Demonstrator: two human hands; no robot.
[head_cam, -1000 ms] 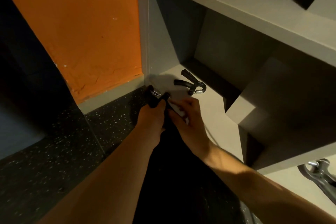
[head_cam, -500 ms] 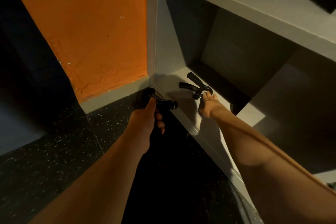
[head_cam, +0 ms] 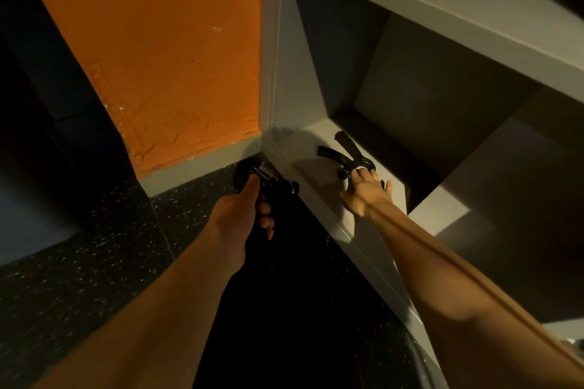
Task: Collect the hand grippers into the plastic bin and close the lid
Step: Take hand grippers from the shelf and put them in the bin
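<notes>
Fingers [head_cam: 264, 209] of the left hand [head_cam: 235, 215] are curled tightly round the handles of a black hand gripper [head_cam: 268, 175], with the thumb lying along its top. The coil spring and rounded head stick out past the thumb. This gripper is held low over the dark speckled floor [head_cam: 94, 262], just beside the front corner of the grey shelf [head_cam: 300, 142].

The right hand [head_cam: 368, 191] reaches into the lowest compartment of that shelf. Its fingers are nearly straight and not closed round anything. The fingertips touch the head end of a second hand gripper [head_cam: 346, 151], and the thumb is spread out to the left. It is too dim to tell whether any fingertip hooks under the head.

The second hand gripper lies flat on the bottom board of the compartment, towards its left wall. Its 2 handles splay in a V and point away from the hand. The 2 grippers are apart, with the front edge of the shelf between them.

Left of the shelf stands an orange wall [head_cam: 158, 57] with a grey baseboard [head_cam: 196, 167] along its foot.
</notes>
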